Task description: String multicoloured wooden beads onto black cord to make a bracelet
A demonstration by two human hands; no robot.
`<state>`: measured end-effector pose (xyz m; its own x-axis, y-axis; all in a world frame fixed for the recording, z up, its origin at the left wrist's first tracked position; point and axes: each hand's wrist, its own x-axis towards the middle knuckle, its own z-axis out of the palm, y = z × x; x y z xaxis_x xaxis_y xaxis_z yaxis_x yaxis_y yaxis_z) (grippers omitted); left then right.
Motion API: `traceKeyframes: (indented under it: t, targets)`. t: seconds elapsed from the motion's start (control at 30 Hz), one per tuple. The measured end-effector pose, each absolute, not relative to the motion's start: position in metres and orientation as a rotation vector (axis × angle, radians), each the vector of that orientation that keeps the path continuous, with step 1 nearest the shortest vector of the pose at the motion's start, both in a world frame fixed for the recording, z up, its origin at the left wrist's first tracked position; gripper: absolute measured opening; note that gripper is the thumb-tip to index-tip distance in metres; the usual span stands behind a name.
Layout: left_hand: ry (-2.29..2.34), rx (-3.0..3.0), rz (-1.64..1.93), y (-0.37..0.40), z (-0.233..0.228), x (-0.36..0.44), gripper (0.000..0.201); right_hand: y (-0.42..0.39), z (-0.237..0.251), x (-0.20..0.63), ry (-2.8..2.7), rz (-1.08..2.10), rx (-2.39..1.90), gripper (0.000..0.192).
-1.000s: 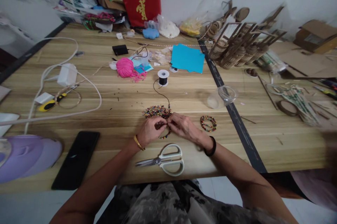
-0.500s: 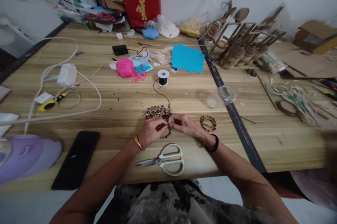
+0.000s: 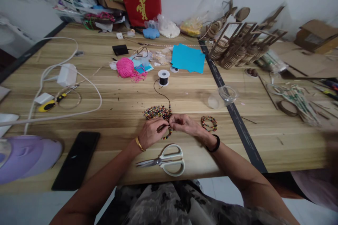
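Note:
My left hand [image 3: 152, 131], with a gold bangle at the wrist, pinches thumb and finger together. Fingertip to fingertip with it, my right hand [image 3: 185, 124] is also closed in a pinch. Between them runs the thin dark cord of a beaded string [image 3: 167, 135], whose loop of colourful beads hangs just below on the table. A pile of small mixed beads [image 3: 155, 111] lies right behind the hands. From it, black cord leads back to a white spool [image 3: 163, 78]. Finished-looking bead loops [image 3: 209, 124] lie right of my right hand. The fingers partly hide the cord.
Cream-handled scissors [image 3: 171, 161] lie near the front edge. To the left are a black phone [image 3: 76, 161], a purple appliance [image 3: 29, 158] and a white cable. A clear plastic cup [image 3: 221, 97] lies right; blue paper [image 3: 188, 58] and pink yarn [image 3: 125, 68] sit behind.
The hands stay at the same place over the beads. Only the fingertips shift slightly, the left thumb and finger showing a somewhat rounder gap behind the pinch.

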<state>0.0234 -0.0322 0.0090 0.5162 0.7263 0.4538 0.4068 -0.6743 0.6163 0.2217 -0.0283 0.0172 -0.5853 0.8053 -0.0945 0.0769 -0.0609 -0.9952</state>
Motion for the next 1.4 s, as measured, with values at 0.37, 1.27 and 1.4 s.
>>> traceKeyframes:
  t: [0.37, 1.27, 1.4]
  targets:
    - [0.930, 1.665, 0.797, -0.026, 0.015, 0.023, 0.005, -0.030, 0.018, 0.220, -1.533, 1.772, -0.906, 0.034]
    - [0.909, 2.177, 1.149, -0.031, 0.007, 0.026, 0.009, -0.036, 0.022, 0.213, -1.569, 1.570, -1.040, 0.023]
    - [0.902, 2.308, 1.174, -0.032, 0.005, 0.026, 0.011, -0.037, 0.018, 0.212, -1.576, 1.518, -1.055, 0.021]
